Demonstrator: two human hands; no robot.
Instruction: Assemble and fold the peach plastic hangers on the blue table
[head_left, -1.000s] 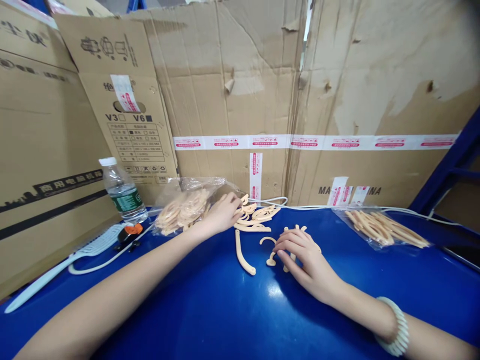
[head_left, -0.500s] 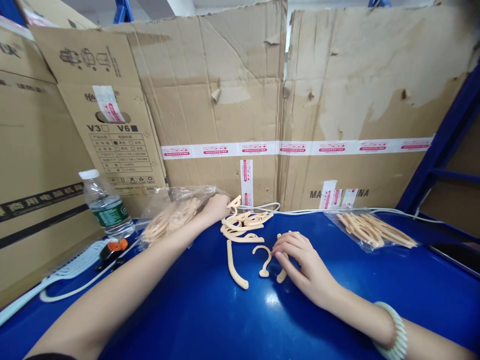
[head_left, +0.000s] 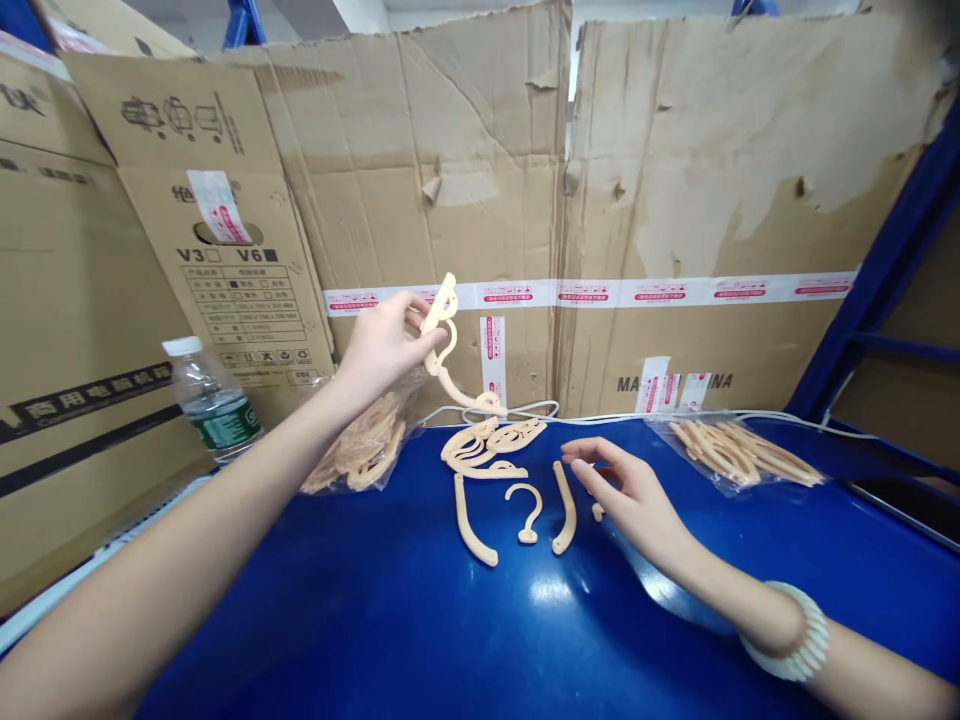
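My left hand [head_left: 388,338] is raised over the back of the table, pinching a beige folding clothes hanger [head_left: 457,385] whose lower arm hangs down to the right. Below it lies a small pile of folded hangers [head_left: 480,452]. Nearer to me are a loose curved arm [head_left: 472,525], a hanger hook [head_left: 531,512] and another curved arm [head_left: 565,510], laid side by side. My right hand [head_left: 626,490] hovers right of these, fingers apart and holding nothing. Under its fingers a small beige piece [head_left: 598,511] shows, mostly hidden.
Clear plastic bags of beige hangers lie on the left [head_left: 364,440] and on the right [head_left: 739,452]. A water bottle [head_left: 217,410] stands at the left. White cable [head_left: 637,420] runs along the cardboard wall [head_left: 450,200]. A dark flat device [head_left: 911,510] rests at the right edge.
My left hand has lifted a folding hanger up from beside the pile, and it has swung partly unfolded. My right hand has shifted right, uncovering the right curved arm.
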